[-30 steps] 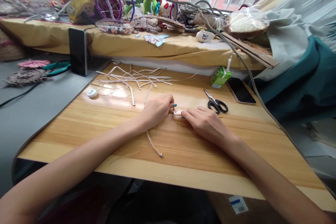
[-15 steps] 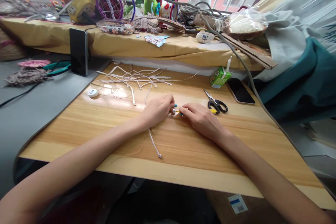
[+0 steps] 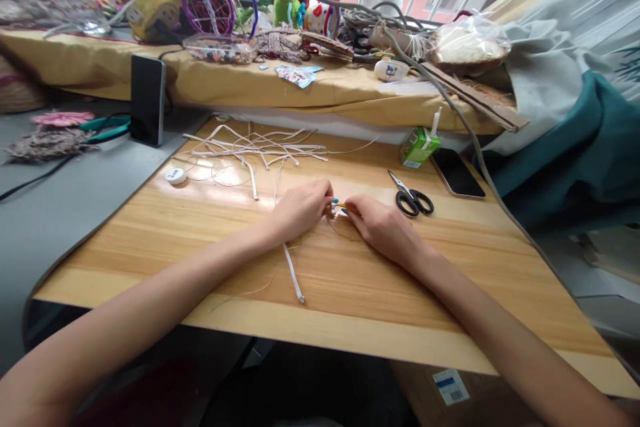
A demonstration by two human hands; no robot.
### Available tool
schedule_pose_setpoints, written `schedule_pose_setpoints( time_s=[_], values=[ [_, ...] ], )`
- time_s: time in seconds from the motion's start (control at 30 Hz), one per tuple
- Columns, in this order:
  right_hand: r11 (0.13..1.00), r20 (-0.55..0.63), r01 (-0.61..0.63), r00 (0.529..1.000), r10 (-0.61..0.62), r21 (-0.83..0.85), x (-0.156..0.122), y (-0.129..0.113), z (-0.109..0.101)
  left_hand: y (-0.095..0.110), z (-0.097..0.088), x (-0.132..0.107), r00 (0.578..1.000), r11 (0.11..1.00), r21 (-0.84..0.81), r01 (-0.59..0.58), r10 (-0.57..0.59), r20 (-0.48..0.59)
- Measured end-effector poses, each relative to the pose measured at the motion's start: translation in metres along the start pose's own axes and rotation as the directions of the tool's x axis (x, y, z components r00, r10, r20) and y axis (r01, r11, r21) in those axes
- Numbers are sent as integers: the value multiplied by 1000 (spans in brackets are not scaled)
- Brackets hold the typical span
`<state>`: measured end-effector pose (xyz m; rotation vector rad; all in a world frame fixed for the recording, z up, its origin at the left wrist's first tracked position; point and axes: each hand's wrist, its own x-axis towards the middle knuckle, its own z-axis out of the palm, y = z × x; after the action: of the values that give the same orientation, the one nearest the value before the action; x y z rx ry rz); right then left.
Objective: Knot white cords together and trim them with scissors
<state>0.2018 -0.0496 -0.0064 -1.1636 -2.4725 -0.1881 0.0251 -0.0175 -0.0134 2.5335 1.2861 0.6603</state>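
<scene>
Over the middle of the wooden board, my left hand point(image 3: 305, 208) is closed in a pinch on a white cord point(image 3: 293, 273). One end of that cord runs out below my wrist toward the board's front edge. My right hand point(image 3: 383, 221), also closed, grips a slim yellow crochet hook point(image 3: 341, 205), whose tip meets the small white piece at my left fingertips. Most of the hook is hidden by my right hand. A fine brown thread point(image 3: 345, 235) loops down between both hands. Exactly how the thread and cord join is too small to tell.
Several white cords point(image 3: 250, 147) lie loosely across the back of the board, near a round white spool point(image 3: 176, 176). Black-handled scissors point(image 3: 414, 202), a green drink carton point(image 3: 419, 148) and a phone point(image 3: 457, 173) are at right. Another phone point(image 3: 148, 100) stands upright at left.
The yellow hook has tilted, and its rear end no longer shows beyond my right hand. My right fingers have shifted slightly, and the loose cord end has slid a little left.
</scene>
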Motion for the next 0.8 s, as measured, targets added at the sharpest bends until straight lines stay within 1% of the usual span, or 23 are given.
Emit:
schedule_pose_setpoints(
  time_s=[0.1, 0.2, 0.37, 0.57, 0.7, 0.8],
  values=[
    [994, 10, 77, 997, -77, -77, 1, 1, -1, 0, 1, 0, 1000, 1000, -6, -5, 4, -10],
    [973, 50, 158, 987, -151, -171, 1, 2, -4, 0, 1, 0, 1000, 1000, -11, -5, 5, -15],
    [926, 104, 246, 969, -225, -287, 3, 0, -7, 0, 1, 0, 1000, 1000, -17, -7, 7, -10],
    [892, 118, 275, 961, -249, -359, 4, -1, -8, 1, 1, -1, 1000, 1000, 10, -9, 9, -10],
    [877, 135, 288, 957, -255, -384, 4, -2, -10, 1, 1, 0, 1000, 1000, -21, 8, -8, -8],
    [886, 146, 280, 959, -242, -369, 4, -2, -10, 1, 1, 1, 999, 999, -41, 34, -34, 5]
  ],
)
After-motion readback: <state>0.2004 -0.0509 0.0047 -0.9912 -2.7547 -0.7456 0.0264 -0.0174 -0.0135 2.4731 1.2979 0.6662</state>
